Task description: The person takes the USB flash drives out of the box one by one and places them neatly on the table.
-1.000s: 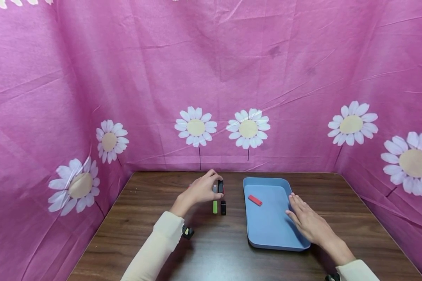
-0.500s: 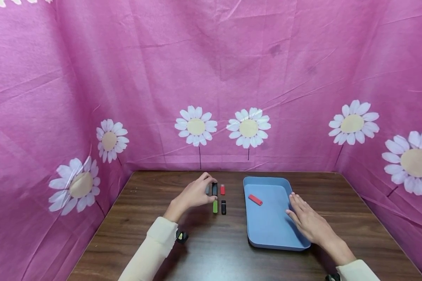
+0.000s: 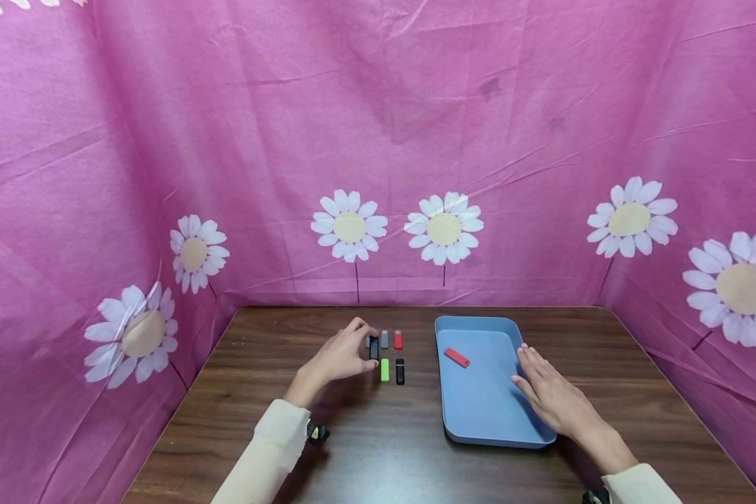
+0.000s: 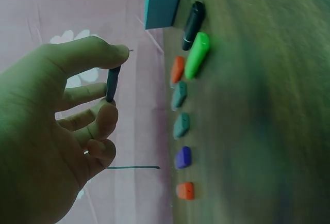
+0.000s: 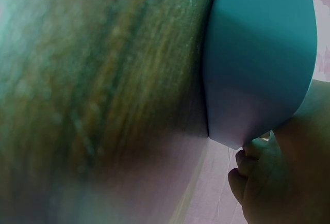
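My left hand (image 3: pixel 340 355) pinches a black USB stick (image 3: pixel 374 348) by its ends, between thumb and fingertips. In the left wrist view that stick (image 4: pixel 112 83) is held above the table. Beside it on the table lie a grey USB stick (image 3: pixel 385 339), a red USB stick (image 3: pixel 398 340), a green USB stick (image 3: pixel 385 370) and another black USB stick (image 3: pixel 400 372). My right hand (image 3: pixel 557 399) rests with straight fingers on the right rim of a blue tray (image 3: pixel 498 442). Inside the tray lies a red USB stick (image 3: pixel 456 358).
In the left wrist view, another grey stick (image 4: pixel 181 125), a purple stick (image 4: pixel 183 158) and an orange-red stick (image 4: pixel 185 190) continue the row. The wooden table (image 3: pixel 258 364) ends at a pink flowered cloth (image 3: pixel 390 140) behind and at both sides.
My left hand has moved left with the black USB stick, uncovering the grey and red sticks in the back row. The right hand and the tray have stayed put.
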`<action>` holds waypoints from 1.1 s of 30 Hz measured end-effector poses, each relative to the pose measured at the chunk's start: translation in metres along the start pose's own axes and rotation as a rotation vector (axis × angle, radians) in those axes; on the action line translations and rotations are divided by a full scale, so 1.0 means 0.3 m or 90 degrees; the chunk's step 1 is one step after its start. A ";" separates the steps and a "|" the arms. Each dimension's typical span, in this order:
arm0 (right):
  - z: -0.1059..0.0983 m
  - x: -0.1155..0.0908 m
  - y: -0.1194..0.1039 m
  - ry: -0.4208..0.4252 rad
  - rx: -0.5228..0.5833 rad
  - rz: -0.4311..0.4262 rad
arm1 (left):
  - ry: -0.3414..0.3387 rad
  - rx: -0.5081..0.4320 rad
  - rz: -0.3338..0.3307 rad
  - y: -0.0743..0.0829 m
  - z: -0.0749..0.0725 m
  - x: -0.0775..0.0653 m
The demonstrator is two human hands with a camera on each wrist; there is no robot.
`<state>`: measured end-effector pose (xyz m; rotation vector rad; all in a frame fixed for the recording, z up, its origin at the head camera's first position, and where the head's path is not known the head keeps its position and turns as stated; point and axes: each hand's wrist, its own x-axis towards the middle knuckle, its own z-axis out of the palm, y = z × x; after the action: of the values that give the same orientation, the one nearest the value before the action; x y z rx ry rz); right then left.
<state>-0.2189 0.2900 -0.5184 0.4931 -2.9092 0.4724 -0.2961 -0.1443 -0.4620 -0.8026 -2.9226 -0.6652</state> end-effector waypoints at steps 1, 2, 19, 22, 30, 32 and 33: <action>0.000 -0.001 0.000 -0.001 0.000 0.001 | -0.004 0.001 -0.003 -0.004 0.005 -0.004; 0.001 -0.001 0.001 -0.001 0.000 0.002 | -0.008 0.000 -0.005 -0.008 0.009 -0.008; -0.005 -0.001 -0.009 -0.007 0.003 0.009 | -0.074 -0.046 0.003 -0.124 0.116 -0.029; -0.006 -0.001 -0.012 -0.011 0.005 0.013 | -0.069 -0.045 0.004 -0.165 0.146 -0.027; -0.008 0.001 -0.010 -0.015 0.003 0.016 | -0.067 -0.037 0.011 -0.168 0.145 -0.027; -0.010 0.001 -0.011 -0.016 0.004 0.018 | -0.076 -0.046 0.004 -0.138 0.124 -0.032; -0.008 0.001 -0.009 -0.016 0.002 0.017 | -0.078 -0.046 0.007 -0.133 0.123 -0.032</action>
<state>-0.2180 0.2885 -0.5153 0.4651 -2.9428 0.4787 -0.3048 -0.1646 -0.5127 -0.8953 -3.0159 -0.7501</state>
